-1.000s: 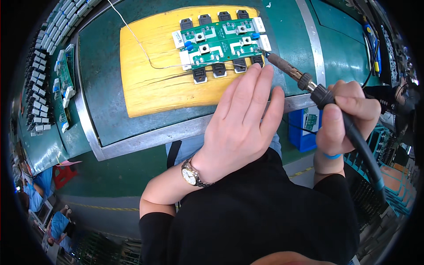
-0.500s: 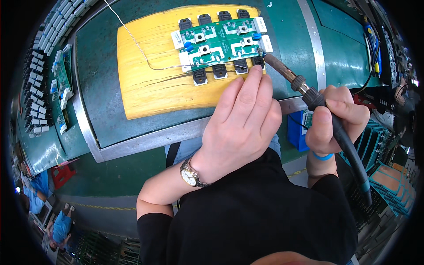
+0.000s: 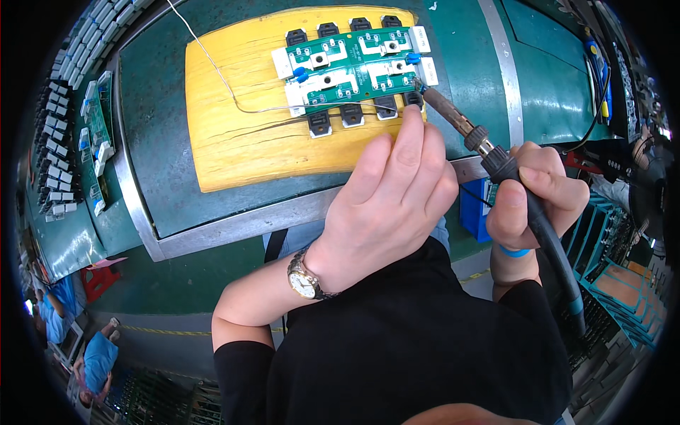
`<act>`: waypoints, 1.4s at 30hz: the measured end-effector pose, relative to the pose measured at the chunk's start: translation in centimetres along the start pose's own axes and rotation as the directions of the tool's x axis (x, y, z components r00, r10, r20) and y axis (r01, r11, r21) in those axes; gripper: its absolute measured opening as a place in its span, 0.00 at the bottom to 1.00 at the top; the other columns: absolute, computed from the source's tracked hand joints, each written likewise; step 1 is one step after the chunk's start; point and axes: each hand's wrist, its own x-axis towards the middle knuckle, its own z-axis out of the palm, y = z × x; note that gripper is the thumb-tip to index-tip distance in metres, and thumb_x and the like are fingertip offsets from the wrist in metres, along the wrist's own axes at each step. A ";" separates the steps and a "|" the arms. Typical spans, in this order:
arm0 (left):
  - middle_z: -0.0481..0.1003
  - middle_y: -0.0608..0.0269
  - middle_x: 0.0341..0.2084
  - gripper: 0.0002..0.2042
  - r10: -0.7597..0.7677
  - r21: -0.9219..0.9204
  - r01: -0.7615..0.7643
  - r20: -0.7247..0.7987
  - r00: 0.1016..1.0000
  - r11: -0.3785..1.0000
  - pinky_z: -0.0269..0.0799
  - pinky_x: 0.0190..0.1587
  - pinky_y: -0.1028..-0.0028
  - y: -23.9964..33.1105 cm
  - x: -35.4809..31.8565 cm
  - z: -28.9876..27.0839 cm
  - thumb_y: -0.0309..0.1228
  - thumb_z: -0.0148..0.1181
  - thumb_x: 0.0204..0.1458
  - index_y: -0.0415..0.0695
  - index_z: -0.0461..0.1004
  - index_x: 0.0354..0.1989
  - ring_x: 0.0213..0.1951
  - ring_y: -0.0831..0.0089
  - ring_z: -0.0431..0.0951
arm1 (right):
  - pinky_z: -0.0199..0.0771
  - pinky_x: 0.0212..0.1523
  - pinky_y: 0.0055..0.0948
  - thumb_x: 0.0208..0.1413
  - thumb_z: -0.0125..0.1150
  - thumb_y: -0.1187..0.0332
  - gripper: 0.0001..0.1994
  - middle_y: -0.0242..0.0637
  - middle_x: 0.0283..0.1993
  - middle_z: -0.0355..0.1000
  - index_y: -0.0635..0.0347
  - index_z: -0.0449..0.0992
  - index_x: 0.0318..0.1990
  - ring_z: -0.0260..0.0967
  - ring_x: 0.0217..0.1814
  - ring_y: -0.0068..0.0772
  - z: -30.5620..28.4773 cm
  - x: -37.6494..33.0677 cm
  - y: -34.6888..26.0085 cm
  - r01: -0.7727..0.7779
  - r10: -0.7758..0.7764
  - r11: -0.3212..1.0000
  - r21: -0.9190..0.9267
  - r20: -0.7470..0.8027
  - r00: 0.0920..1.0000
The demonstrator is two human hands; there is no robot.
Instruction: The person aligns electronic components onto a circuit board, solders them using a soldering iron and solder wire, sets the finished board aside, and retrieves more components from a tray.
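On the green bench (image 3: 163,142), a yellow wooden board (image 3: 241,134) lies.

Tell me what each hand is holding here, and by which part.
The right hand grips a soldering iron by its dark handle. The left hand feeds a thin solder wire at its fingertips, by the circuit board.

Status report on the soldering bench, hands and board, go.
Left hand feeding solder wire at the green circuit board. Right hand gripping soldering iron, tip at board's right edge. Board flat on yellow pad. Nothing blocking.
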 end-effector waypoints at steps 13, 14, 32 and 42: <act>0.73 0.58 0.49 0.12 0.008 0.029 -0.008 0.008 1.000 1.000 0.59 0.55 0.65 0.0 -0.2 0.2 0.36 0.62 0.46 0.47 0.70 0.37 0.57 0.63 0.73 | 0.57 0.39 0.26 0.49 0.60 0.70 0.12 0.37 0.34 0.62 0.63 0.68 0.40 0.56 0.36 0.28 -4.7 6.8 0.9 -0.069 0.071 0.997 -0.043 0.066 0.995; 0.73 0.58 0.49 0.13 0.008 0.032 -0.008 0.003 1.000 0.999 0.59 0.55 0.65 0.0 -0.3 0.2 0.36 0.62 0.46 0.47 0.70 0.37 0.57 0.63 0.73 | 0.55 0.40 0.26 0.48 0.58 0.70 0.11 0.37 0.34 0.60 0.63 0.67 0.39 0.55 0.36 0.28 -5.1 7.7 1.5 -0.165 0.147 0.983 0.077 0.199 0.969; 0.74 0.58 0.47 0.09 0.028 0.057 -0.024 -0.065 0.997 0.998 0.60 0.53 0.68 -0.3 -0.3 0.9 0.36 0.56 0.51 0.45 0.68 0.36 0.55 0.63 0.73 | 0.50 0.24 0.20 0.31 0.56 0.77 0.09 0.32 0.22 0.60 0.60 0.65 0.25 0.53 0.23 0.23 -0.5 11.6 1.1 -0.348 0.300 0.900 0.264 0.206 0.931; 0.74 0.59 0.48 0.10 0.023 0.070 -0.020 -0.041 0.999 0.997 0.59 0.53 0.67 -0.1 -0.3 0.6 0.37 0.59 0.50 0.47 0.69 0.35 0.55 0.64 0.74 | 0.51 0.28 0.21 0.31 0.55 0.74 0.09 0.33 0.22 0.60 0.60 0.65 0.25 0.54 0.25 0.25 -1.0 11.1 2.5 -0.390 0.353 0.881 0.267 0.177 0.919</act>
